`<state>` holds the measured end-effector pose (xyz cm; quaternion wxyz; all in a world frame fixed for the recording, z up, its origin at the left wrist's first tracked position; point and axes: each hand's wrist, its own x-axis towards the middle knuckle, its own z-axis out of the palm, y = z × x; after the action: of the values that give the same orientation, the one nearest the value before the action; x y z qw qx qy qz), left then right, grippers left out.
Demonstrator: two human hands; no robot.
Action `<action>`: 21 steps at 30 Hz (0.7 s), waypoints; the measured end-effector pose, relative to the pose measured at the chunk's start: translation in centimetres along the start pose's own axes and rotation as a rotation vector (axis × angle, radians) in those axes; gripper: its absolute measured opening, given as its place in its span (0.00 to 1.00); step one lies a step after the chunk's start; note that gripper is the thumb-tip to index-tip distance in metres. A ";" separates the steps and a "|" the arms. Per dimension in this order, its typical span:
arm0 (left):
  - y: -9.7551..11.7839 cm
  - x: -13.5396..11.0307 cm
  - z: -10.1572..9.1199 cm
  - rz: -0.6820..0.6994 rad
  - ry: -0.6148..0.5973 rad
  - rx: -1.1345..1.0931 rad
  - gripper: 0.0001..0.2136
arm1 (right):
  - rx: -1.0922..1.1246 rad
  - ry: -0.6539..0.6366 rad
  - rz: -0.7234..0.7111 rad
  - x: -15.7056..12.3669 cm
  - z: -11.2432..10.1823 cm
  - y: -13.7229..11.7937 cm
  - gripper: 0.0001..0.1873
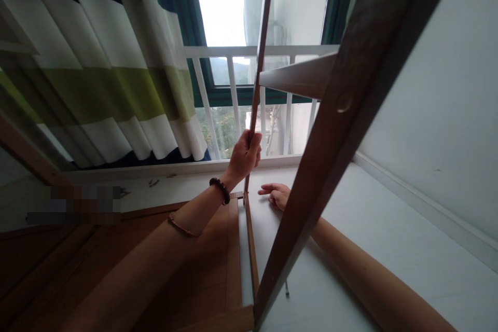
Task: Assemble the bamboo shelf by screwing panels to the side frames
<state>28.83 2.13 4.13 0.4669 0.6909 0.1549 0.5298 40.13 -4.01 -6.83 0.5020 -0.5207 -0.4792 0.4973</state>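
My left hand is closed round a thin wooden upright of a brown frame, gripping it low down near the window sill. A beaded bracelet sits on that wrist. My right hand rests on the white surface behind a thick wooden post, fingers loosely curled with the index finger pointing left; part of it is hidden by the post. A grey-white shelf board spans between the two posts above the hands.
A striped blue, white and green curtain hangs at the left. A window with a white railing is straight ahead. A white wall runs along the right. Brown wooden panels lie at lower left.
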 end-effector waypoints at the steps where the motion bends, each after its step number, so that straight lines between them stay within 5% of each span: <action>1: 0.0 0.0 0.0 -0.010 0.003 -0.004 0.16 | 0.023 -0.016 -0.016 0.1 -0.1 0.2 0.25; 12: -0.3 0.3 0.2 -0.022 -0.028 -0.003 0.17 | -0.012 0.008 -0.118 -0.2 -0.8 -1.5 0.40; 21: -1.0 0.6 0.4 -0.051 -0.034 0.026 0.16 | 0.235 -0.139 -0.013 0.1 -2.1 -1.6 0.13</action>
<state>29.65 2.87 3.63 0.4741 0.7015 0.1714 0.5038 42.26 -3.95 -5.26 0.5282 -0.4195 -0.4547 0.5816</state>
